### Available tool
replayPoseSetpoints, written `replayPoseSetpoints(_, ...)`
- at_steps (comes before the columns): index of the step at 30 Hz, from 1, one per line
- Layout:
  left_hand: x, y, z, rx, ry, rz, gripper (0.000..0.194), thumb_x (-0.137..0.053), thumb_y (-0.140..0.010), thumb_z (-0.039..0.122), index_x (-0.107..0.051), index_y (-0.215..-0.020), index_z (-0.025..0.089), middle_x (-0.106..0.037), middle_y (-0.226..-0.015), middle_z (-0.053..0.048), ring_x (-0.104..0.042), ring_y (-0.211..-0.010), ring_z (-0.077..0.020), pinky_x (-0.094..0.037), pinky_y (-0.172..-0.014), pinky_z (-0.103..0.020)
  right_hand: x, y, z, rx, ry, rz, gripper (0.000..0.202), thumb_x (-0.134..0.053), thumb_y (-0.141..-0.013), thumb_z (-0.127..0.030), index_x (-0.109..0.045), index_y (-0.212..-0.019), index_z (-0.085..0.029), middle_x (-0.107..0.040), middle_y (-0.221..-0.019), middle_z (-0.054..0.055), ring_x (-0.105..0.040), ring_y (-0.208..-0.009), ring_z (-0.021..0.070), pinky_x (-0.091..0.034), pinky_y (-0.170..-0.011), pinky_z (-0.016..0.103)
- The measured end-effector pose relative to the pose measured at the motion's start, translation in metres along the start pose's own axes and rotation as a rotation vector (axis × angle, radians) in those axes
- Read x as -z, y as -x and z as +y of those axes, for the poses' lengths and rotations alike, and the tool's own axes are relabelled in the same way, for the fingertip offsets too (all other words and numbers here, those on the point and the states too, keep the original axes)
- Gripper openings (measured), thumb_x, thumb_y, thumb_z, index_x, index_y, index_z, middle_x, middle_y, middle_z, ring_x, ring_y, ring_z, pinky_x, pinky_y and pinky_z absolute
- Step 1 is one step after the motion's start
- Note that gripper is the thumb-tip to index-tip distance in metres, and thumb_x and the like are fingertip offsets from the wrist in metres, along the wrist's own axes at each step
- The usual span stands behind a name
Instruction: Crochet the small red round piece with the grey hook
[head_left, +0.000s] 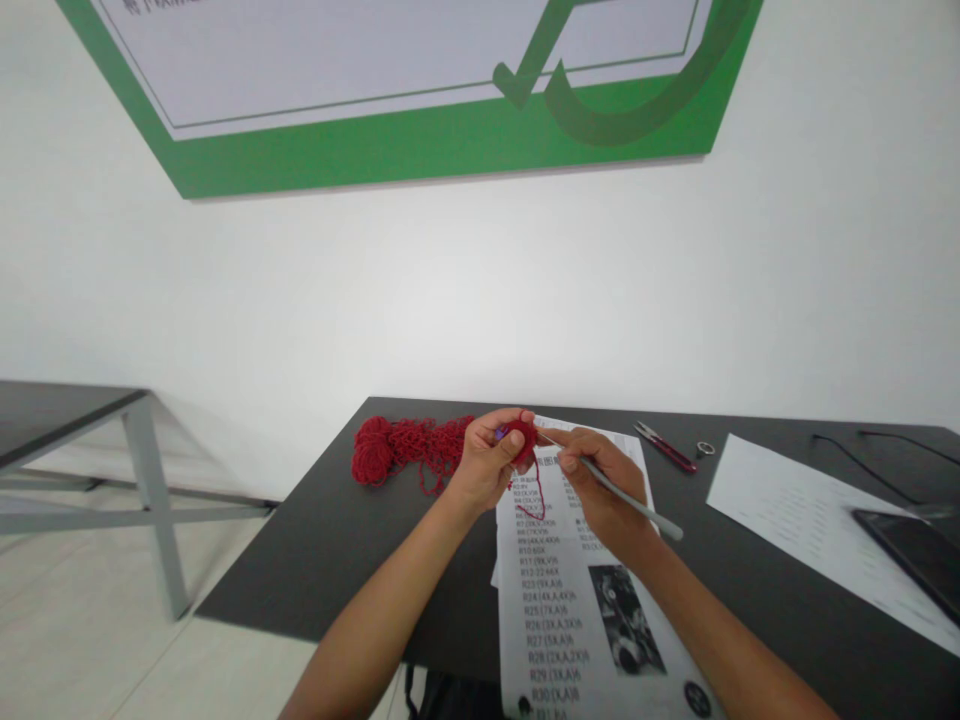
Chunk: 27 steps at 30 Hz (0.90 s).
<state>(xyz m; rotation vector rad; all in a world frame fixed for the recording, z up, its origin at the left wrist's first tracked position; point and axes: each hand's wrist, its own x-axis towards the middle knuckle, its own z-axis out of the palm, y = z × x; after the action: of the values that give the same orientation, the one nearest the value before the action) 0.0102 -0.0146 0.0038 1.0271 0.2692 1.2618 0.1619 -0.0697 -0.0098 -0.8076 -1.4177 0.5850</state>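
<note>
The left hand (491, 462) is pinching the red piece (527, 437) between thumb and fingers, above the printed sheet (555, 625). The right hand (606, 485) is gripping the hook (637, 503); the hook is pointing at the right edge of the red piece, contact being too small to confirm. A strand (542, 492) is hanging below. The yarn (373, 455) is lying on the table (315, 560), left of the left hand. Snips (666, 448) and a ring (705, 449) are lying beyond the right hand.

Left hand (489, 462) in thumb-to-finger pinch at upper left edge of printed sheet (566, 595), left forearm (401, 590) inclined from sheet's left, right hand (606, 485) curled above its upper right, right forearm (705, 605) crossing its right edge
</note>
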Motion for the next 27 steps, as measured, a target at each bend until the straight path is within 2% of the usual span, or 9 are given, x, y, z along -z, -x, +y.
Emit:
replayPoseSetpoints(2,-0.001,0.0,0.0,0.017,0.035,0.004,0.037,-0.093,-0.067,0.038,-0.076,-0.092,0.016,-0.071,-0.067,-0.003,-0.052,-0.044,-0.0057,-0.036,-0.042,-0.017,0.002,0.0,0.0,0.072,0.086,0.007,0.017,-0.066,-0.093,-0.044,-0.066,-0.084,-0.029,-0.08,-0.111,0.002,-0.069,-0.1,0.0237,-0.054,-0.085,0.039)
replayPoseSetpoints(4,-0.003,0.002,0.0,0.041,0.078,0.016,0.035,-0.092,-0.068,0.037,-0.076,-0.091,0.017,-0.066,-0.062,0.0,-0.049,-0.044,-0.0045,-0.036,-0.042,-0.016,0.002,0.001,0.001,0.078,0.068,0.005,0.019,-0.065,-0.093,-0.045,-0.065,-0.084,-0.029,-0.08,-0.11,0.003,-0.069,-0.1,0.0237,-0.055,-0.085,0.04)
replayPoseSetpoints(8,-0.006,0.004,-0.001,0.118,0.157,0.034,0.035,-0.093,-0.066,0.036,-0.074,-0.088,0.017,-0.058,-0.057,0.004,-0.045,-0.045,-0.004,-0.036,-0.042,-0.014,-0.001,-0.001,0.003,-0.071,-0.182,-0.003,0.022,-0.064,-0.093,-0.048,-0.063,-0.086,-0.027,-0.08,-0.11,0.006,-0.073,-0.098,0.0254,-0.057,-0.089,0.045)
replayPoseSetpoints(11,-0.008,0.005,-0.002,0.166,0.202,0.043,0.037,-0.095,-0.063,0.037,-0.074,-0.087,0.017,-0.059,-0.057,0.003,-0.047,-0.046,-0.0043,-0.036,-0.04,-0.013,-0.006,-0.005,0.004,-0.179,-0.433,-0.009,0.027,-0.065,-0.091,-0.052,-0.061,-0.083,-0.026,-0.081,-0.102,0.005,-0.076,-0.088,0.0258,-0.06,-0.084,0.047)
replayPoseSetpoints(15,-0.008,0.005,-0.008,0.187,0.175,0.063,0.04,-0.096,-0.06,0.036,-0.074,-0.086,0.016,-0.065,-0.062,0.001,-0.05,-0.047,-0.0045,-0.036,-0.041,-0.014,-0.009,-0.011,0.009,-0.312,-0.667,-0.009,0.026,-0.069,-0.088,-0.05,-0.063,-0.078,-0.026,-0.081,-0.089,0.002,-0.074,-0.069,0.021,-0.063,-0.076,0.042)
replayPoseSetpoints(17,-0.006,0.003,-0.011,0.135,0.084,0.063,0.042,-0.097,-0.058,0.036,-0.074,-0.086,0.016,-0.069,-0.065,0.0,-0.052,-0.047,-0.0054,-0.037,-0.042,-0.015,-0.009,-0.012,0.013,-0.35,-0.685,0.007,0.026,-0.071,-0.086,-0.05,-0.064,-0.078,-0.026,-0.081,-0.087,0.002,-0.072,-0.066,0.0197,-0.063,-0.073,0.04)
replayPoseSetpoints(21,-0.003,0.0,-0.015,-0.086,-0.233,0.099,0.04,-0.094,-0.062,0.037,-0.075,-0.089,0.014,-0.071,-0.066,-0.002,-0.051,-0.044,-0.0069,-0.041,-0.043,-0.02,-0.012,-0.011,0.021,-0.319,-0.662,0.103,0.027,-0.077,-0.081,-0.052,-0.067,-0.079,-0.027,-0.08,-0.091,0.002,-0.072,-0.071,0.0194,-0.063,-0.073,0.04)
replayPoseSetpoints(24,-0.004,0.002,-0.014,-0.248,-0.512,0.22,0.028,-0.089,-0.068,0.027,-0.078,-0.092,0.016,-0.078,-0.083,-0.007,-0.067,-0.067,-0.0156,-0.054,-0.061,-0.026,-0.015,-0.009,0.025,-0.228,-0.584,0.122,0.023,-0.075,-0.085,-0.049,-0.07,-0.085,-0.027,-0.08,-0.094,0.003,-0.074,-0.081,0.0205,-0.062,-0.082,0.042)
replayPoseSetpoints(27,-0.008,0.007,-0.014,-0.331,-0.678,0.23,0.023,-0.084,-0.072,0.02,-0.08,-0.096,0.02,-0.079,-0.094,-0.007,-0.072,-0.081,-0.0202,-0.057,-0.074,-0.03,-0.014,-0.007,0.027,-0.174,-0.427,0.146,0.02,-0.073,-0.087,-0.046,-0.073,-0.091,-0.026,-0.08,-0.097,0.004,-0.074,-0.089,0.0219,-0.061,-0.086,0.043)
